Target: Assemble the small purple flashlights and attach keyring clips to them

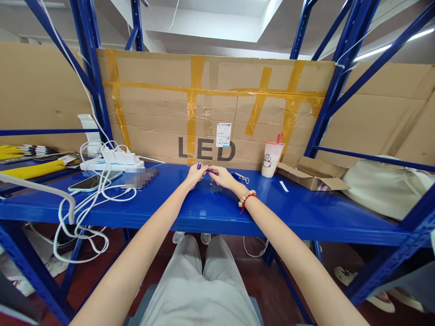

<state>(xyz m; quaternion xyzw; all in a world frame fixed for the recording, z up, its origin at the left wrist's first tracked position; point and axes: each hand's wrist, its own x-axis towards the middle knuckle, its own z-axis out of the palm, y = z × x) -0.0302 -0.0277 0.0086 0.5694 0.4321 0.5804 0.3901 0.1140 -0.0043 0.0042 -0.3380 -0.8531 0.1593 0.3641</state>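
Over the middle of the blue shelf top, both hands are close together, fingertips nearly meeting. My left hand is closed round a small dark purple-blue part that pokes up between its fingers. A thin dark blue piece is pinched in my right hand; a beaded bracelet with red string is on that wrist. Tiny dark bits lie on the surface below the hands. Just right of my right hand is a blue pen-like item with a metal clip.
A cup with a red straw, a white strip, an open cardboard box and a pale bag are on the right. To the left lie a phone, a power strip and tangled white cables. Cardboard stands behind.
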